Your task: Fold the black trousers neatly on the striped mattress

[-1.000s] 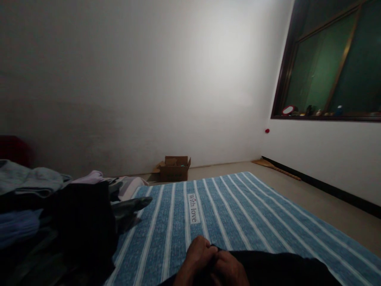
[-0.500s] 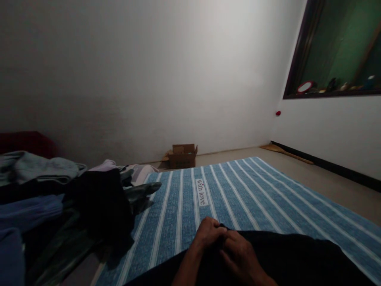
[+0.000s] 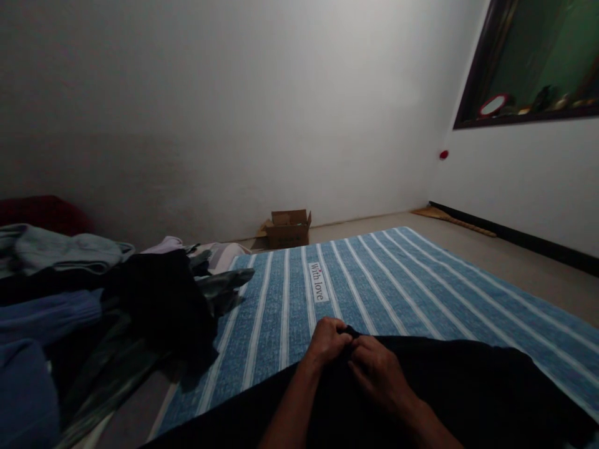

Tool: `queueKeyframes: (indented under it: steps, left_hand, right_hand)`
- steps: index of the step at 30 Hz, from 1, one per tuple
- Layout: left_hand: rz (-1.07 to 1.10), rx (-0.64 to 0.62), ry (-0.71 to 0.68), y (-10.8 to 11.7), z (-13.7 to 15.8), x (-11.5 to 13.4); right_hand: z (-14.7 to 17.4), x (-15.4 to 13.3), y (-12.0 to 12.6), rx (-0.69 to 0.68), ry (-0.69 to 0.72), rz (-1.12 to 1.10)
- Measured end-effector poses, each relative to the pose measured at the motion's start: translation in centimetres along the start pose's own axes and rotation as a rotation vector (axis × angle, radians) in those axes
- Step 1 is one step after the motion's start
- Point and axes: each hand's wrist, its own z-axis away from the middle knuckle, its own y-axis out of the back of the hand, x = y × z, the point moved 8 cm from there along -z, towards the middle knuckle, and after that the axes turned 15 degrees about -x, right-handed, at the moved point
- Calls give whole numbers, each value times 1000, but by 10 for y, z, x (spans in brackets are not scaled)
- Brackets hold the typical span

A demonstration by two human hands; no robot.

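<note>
A dark garment (image 3: 449, 380) lies spread across the near part of the blue-and-white striped mat (image 3: 262, 312); its exact kind is hard to make out in the dim light. My left hand (image 3: 329, 340) pinches its far edge, fingers closed on the cloth. Close beside it on the right, my right hand (image 3: 377, 365) also grips the same edge, with its fingers curled in. The two hands nearly meet at a small bunched bit of the cloth. Part of the garment runs out of view at the bottom.
Heaped clothes lie on the left, among them a black piece (image 3: 163, 305), a grey one (image 3: 70, 249) and a blue one (image 3: 51, 315). An open cardboard box (image 3: 287, 234) stands by the far wall. A window (image 3: 538, 68) is at the upper right.
The view has tipped down slightly, so everything sits higher in it. Both hands keep hold of the garment's edge, and more of my forearms and the cloth shows.
</note>
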Motion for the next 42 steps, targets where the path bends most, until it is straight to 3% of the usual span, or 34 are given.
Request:
queueKeyframes:
  steps: [25,35,38,42]
  left_hand:
    - [-226,134,-47,4,2,8]
    - [-567,219,133,6,6,18]
    - [-674,277,151,12,12,32]
    - [-784,285,117,8,30,52]
  right_hand:
    - [0,-2,1,-54,-7,96]
    - [-8,-6,1,-129,-80,213]
    - [-8,-9,10,-187,-117,240]
    - [4,-12,39,-199,-156,254]
